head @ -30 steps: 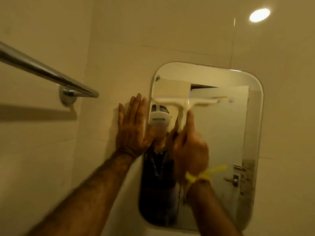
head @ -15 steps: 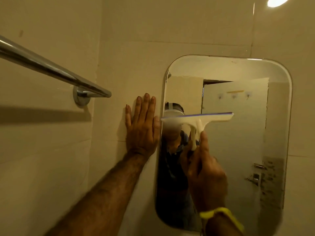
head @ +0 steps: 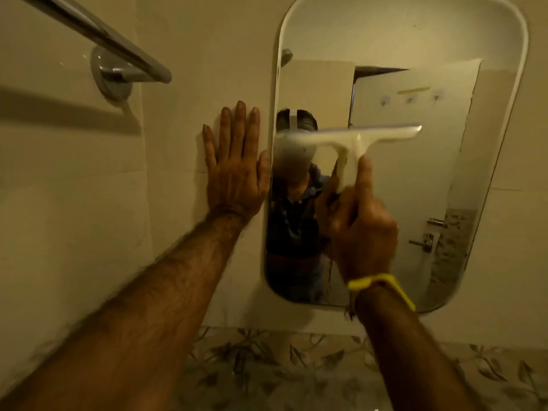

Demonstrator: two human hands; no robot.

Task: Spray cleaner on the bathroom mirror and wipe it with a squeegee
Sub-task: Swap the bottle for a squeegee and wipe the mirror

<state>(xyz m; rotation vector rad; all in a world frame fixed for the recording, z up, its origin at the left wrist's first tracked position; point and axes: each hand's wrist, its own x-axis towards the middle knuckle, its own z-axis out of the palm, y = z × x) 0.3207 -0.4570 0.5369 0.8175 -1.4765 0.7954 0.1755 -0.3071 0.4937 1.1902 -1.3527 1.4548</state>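
Observation:
A rounded rectangular mirror hangs on the tiled wall. My right hand, with a yellow band at the wrist, grips the handle of a white squeegee. Its blade lies level across the mirror's left and middle part, about halfway up the glass. My left hand rests flat on the wall, fingers spread and pointing up, its thumb at the mirror's left edge. No spray bottle is in view.
A chrome towel bar with a round wall mount juts out at the upper left. A band of leaf-patterned tiles runs below the mirror. The mirror reflects a person, a door and a door handle.
The squeegee has slid down the mirror from near the top to about mid-height. The view has tilted down and moved closer. My left hand stays flat on the wall.

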